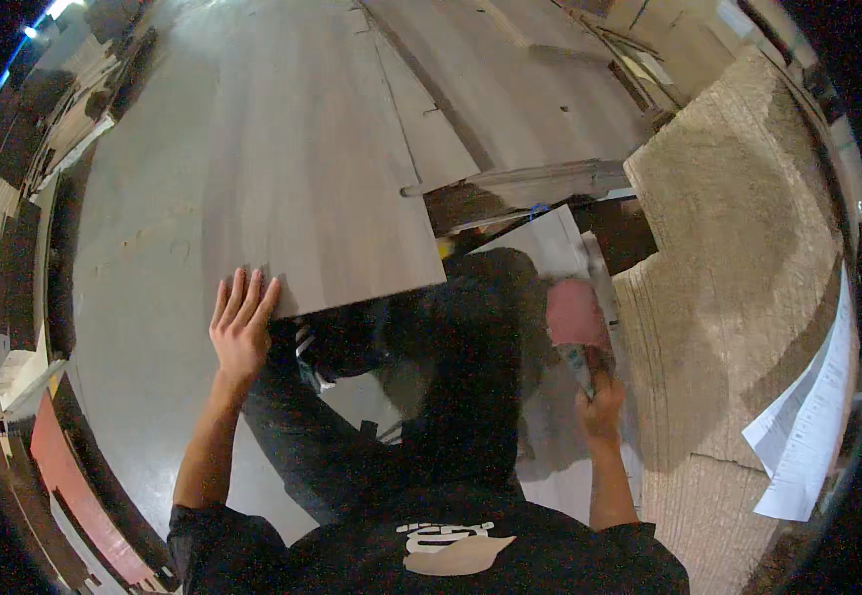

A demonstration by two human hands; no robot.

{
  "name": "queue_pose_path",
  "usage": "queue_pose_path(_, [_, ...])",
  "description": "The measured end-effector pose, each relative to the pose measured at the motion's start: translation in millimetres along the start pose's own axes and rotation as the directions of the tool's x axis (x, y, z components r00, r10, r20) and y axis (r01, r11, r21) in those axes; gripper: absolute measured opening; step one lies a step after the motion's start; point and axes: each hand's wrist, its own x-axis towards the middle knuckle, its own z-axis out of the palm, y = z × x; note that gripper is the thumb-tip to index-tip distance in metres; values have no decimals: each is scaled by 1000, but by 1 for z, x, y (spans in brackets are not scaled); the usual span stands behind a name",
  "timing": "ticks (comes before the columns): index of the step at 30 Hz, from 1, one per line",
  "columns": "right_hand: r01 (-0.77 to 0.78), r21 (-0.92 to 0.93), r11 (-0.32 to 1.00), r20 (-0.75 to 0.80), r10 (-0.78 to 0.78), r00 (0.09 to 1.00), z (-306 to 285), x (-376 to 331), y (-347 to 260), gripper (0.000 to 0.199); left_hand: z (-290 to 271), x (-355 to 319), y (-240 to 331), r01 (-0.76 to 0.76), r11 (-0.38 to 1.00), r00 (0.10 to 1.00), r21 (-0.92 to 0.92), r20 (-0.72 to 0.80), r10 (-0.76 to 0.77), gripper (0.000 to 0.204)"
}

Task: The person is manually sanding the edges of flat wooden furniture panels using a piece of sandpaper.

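A large wood-grain panel (342,188) stretches away from me, its near edge just beyond my lap. My left hand (242,332) rests at the panel's near left corner, fingers stretched out over its surface and thumb side toward the edge. To my right, my right hand (601,405) is closed round the handle of a tool with a broad pinkish-red head (575,313); its exact kind is not clear. The head points away from me, over a pale board (540,243) beside my dark-clothed knee (490,297). Whether it touches the board I cannot tell.
Corrugated brown cardboard (738,248) covers the right side, with white printed sheets (807,416) near its outer edge. More wood-grain panels (540,99) are stacked beyond. Boards and a red strip (79,486) line the left, past the grey floor (133,268).
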Motion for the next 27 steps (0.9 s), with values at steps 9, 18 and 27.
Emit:
queue_pose_path(9, [-43, 558, 829, 26, 34, 999, 59, 102, -66, 26, -82, -104, -15, 75, 984, 989, -161, 140, -52, 25])
queue_pose_path(18, [538, 483, 691, -30, -601, 799, 149, 261, -218, 40, -142, -208, -27, 258, 964, 884, 61, 388, -261, 42])
queue_pose_path(27, [216, 916, 338, 284, -927, 244, 141, 135, -276, 72, -155, -311, -44, 425, 887, 807, 182, 369, -462, 56])
